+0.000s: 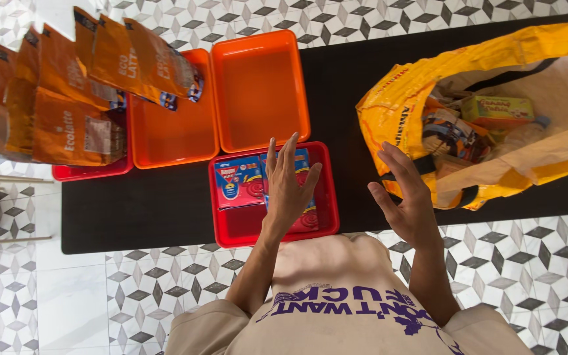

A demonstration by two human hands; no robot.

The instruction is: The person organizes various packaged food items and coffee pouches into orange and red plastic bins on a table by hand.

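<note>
My left hand hovers flat, fingers apart, over a red tray on the black table. It covers a blue and red box and may be touching it; a matching box lies beside it to the left. My right hand is raised with the palm open and holds nothing. It is just in front of a yellow woven bag that lies open on its side, with a green box and other packages inside.
Two orange trays stand behind the red one: an empty one and one under the tips of several orange pouches. Those pouches stand in a red tray at the far left. The floor is patterned tile.
</note>
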